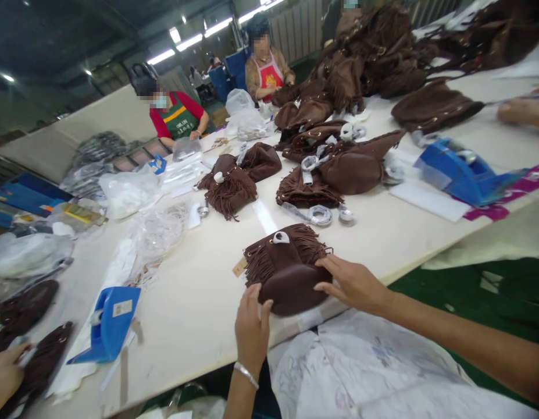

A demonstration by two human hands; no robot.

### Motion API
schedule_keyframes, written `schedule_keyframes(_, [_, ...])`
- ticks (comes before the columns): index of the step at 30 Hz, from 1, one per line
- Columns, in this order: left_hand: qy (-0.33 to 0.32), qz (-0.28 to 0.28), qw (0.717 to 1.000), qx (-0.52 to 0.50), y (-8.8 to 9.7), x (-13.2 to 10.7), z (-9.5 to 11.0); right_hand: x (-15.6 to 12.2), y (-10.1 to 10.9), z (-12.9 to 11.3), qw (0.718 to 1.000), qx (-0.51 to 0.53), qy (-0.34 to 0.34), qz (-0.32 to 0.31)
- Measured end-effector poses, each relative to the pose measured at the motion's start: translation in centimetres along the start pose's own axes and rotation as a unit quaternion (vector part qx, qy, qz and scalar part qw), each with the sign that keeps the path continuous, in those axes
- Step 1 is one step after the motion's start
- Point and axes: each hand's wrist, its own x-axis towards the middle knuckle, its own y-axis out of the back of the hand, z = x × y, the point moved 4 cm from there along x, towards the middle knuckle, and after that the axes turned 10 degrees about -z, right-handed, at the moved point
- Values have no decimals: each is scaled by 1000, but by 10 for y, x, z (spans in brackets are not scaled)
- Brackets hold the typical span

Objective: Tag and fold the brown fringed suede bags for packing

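Observation:
A brown suede bag with fringe (286,265) lies at the near edge of the long cream table (195,302), a paper tag at its left side. My left hand (252,329), with a bracelet on the wrist, rests its fingertips on the bag's lower left edge. My right hand (350,282) lies flat on the bag's right side, fingers stretched out. Neither hand is wrapped round anything.
More brown fringed bags (339,169) and a big heap (374,52) lie further up the table. Blue tape dispensers (110,323) (456,171), plastic bags (129,192) and tape rolls (321,215) are scattered about. Two people in aprons (177,116) work at the far side. Another person's hand (3,372) is at lower left.

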Motion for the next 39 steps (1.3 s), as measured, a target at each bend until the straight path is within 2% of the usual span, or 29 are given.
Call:
schedule_keyframes(3, [16,1,999,-37,-14,9,17,2,-11,0,1000,17,0,2])
schedule_keyframes(8, [30,16,999,-38,-20,14,12,9,-20,23,997,59,22,-42])
schedule_keyframes(13, [42,30,998,-35,-26,15,11,13,-14,36,994,51,-15,-96])
schedule_keyframes(15, [48,35,998,-37,-26,16,10,19,-2,25,996,20,-6,-90])
schedule_keyframes(17, [50,38,997,-40,-23,15,10,30,8,5,997,-15,38,-68])
schedule_keyframes(19, [49,46,997,-43,-19,9,15,46,6,-13,993,-27,76,-84])
schedule_keyframes(21, [44,79,996,-27,-17,-1,26,64,-4,-20,988,-4,76,-131])
schedule_keyframes(23, [-2,99,995,13,-23,-13,43,82,-15,-15,981,50,53,-180])
schedule_keyframes(24, [-43,87,995,39,-29,-18,53,90,-19,-10,973,88,42,-209])
schedule_keyframes(26, [-122,25,989,84,-48,-24,69,102,-25,0,947,169,23,-274])
schedule_keyframes(28, [-152,-37,982,109,-67,-24,73,109,-27,6,929,197,5,-312])
schedule_keyframes(30, [-136,-63,983,110,-77,-21,68,112,-23,6,952,134,-6,-274])
schedule_keyframes(33, [-119,-77,985,100,-83,-15,58,107,-16,-8,990,-22,24,-136])
schedule_keyframes(35, [-117,-78,984,107,-83,-12,55,99,-18,-20,989,-105,70,-74])
schedule_keyframes(39, [-130,-74,980,133,-81,-9,54,87,-28,-27,963,-222,149,-34])
